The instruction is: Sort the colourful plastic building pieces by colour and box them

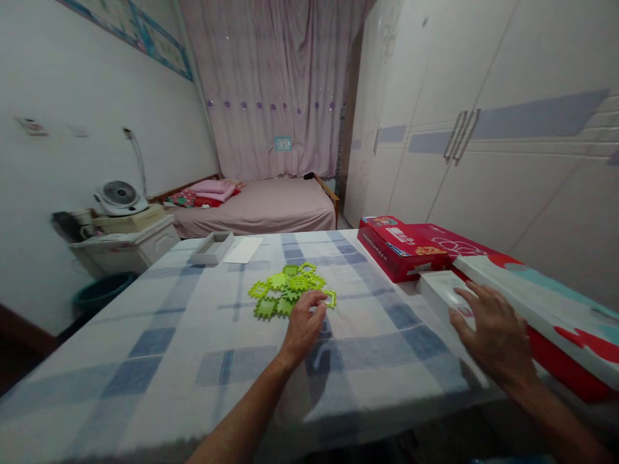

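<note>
A loose pile of bright green, notched-edge flat pieces (278,280) lies at the middle of the table; some are solid, others are hollow frames. My left hand (304,325) is at the pile's near right side, fingers curved and thumb a little apart. Its fingertips meet or nearly meet a hollow green piece (333,299); I see no grip on it. To the right, my right hand (496,338) is spread over a white box (438,287), fingers apart. Whether its fingertips touch the box I cannot tell. The hand hides part of the box.
A red box (401,251) and a long red, white and teal box (546,303) line the table's right side. At the far left edge are a grey open tray (213,248) and a white card (244,250). A checked cloth (207,328) covers the table.
</note>
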The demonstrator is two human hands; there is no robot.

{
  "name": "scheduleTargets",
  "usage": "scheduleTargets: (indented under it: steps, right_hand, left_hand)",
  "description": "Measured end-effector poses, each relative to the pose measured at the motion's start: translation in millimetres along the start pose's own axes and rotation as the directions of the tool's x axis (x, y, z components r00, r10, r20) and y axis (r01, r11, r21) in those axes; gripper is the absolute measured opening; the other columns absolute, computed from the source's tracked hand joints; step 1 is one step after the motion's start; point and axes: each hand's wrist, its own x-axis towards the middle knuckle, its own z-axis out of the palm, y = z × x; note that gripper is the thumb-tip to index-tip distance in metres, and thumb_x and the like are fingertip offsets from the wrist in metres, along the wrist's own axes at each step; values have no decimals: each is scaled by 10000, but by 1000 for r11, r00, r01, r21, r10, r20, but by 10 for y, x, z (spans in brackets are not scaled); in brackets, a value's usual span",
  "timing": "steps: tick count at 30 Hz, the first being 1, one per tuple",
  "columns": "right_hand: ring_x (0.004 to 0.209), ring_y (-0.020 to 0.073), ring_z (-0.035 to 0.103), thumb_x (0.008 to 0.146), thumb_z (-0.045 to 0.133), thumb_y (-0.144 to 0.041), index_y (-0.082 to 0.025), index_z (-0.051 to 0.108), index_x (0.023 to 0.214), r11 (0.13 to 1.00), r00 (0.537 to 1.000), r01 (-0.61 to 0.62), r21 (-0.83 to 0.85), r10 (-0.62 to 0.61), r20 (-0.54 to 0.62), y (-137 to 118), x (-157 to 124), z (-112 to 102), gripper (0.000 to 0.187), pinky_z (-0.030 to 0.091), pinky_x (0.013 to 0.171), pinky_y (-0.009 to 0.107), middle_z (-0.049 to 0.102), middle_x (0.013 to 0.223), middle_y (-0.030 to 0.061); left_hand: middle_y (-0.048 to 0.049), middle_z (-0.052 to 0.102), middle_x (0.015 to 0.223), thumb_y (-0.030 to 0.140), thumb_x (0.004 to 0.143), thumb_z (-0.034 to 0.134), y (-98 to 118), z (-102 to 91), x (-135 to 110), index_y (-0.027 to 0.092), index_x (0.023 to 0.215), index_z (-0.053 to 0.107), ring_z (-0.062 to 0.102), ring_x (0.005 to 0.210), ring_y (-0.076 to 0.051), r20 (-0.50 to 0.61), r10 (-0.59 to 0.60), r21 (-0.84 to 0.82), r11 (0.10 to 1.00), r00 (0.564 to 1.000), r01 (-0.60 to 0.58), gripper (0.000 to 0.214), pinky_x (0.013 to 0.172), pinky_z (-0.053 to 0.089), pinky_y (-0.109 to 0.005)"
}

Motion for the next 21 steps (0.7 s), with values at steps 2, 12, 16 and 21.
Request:
scheduleTargets:
  steps: [2,12,16,21]
  right_hand:
    - [1285,310,458,938,357,-405,-191,544,1227,990,997,71,126,-67,-37,-265,-87,40,405,408,986,494,521,1359,125]
    - [1178,323,555,915,415,-465,-246,554,1212,923,990,64,380,-108,96,-530,-510,722,394,453,963,541,541,1342,88]
    - [1136,298,597,917,421,-465,-246,564,1204,924,984,40,381,-104,148,-407,-562,777,388,503,932,504,573,1313,75]
    - [1085,282,632,917,424,-454,-234,597,1161,938,976,82,336,-143,163,-469,-545,713,371,534,894,488,623,1252,78]
  left_hand:
    - [-73,661,1062,267,857,472,-155,-446,206,185,974,667,612,1024,-176,-111,52,195,980,992,-30,242,817,531,-291]
    - [-149,502,1392,131,773,494,-1156,-2314,1111,145,1162,595,421,1310,-313,-383,45,762,579,923,288,402,1083,352,-476]
    - [-134,572,1321,105,738,543,-1403,-2510,1281,163,1179,586,423,1312,-317,-318,-41,813,503,947,294,446,1039,390,-471]
    - [-150,579,1276,91,736,547,-1512,-2637,1404,169,1094,614,446,1279,-311,-281,-88,851,439,956,290,372,1014,389,-478]
